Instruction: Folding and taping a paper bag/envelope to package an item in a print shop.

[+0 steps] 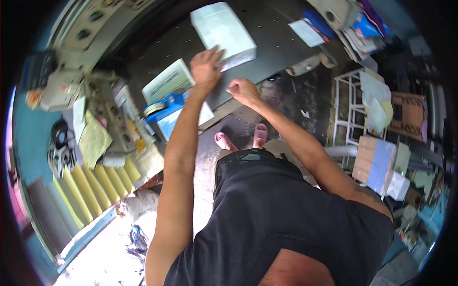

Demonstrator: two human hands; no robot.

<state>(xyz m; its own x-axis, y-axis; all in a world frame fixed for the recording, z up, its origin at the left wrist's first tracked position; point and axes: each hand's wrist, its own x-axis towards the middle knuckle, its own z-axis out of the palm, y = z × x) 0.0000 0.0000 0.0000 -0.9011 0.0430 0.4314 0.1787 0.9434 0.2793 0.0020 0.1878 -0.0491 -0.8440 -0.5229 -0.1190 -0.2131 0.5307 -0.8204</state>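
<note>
The left hand (206, 66), its grip lying open, is covering a near corner of the smooth white rectangular block (223, 33) resting on the dark surface (269, 28); the right hand (244, 91), curled, is hiding whether its grip is holding anything.

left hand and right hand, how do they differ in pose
The left hand has fingers spread at the left edge of the white block; the right hand is apart from it, fingers curled. The left hand is farther forward over the dark tabletop, the right hand nearer its front edge. Both are bare.
</note>
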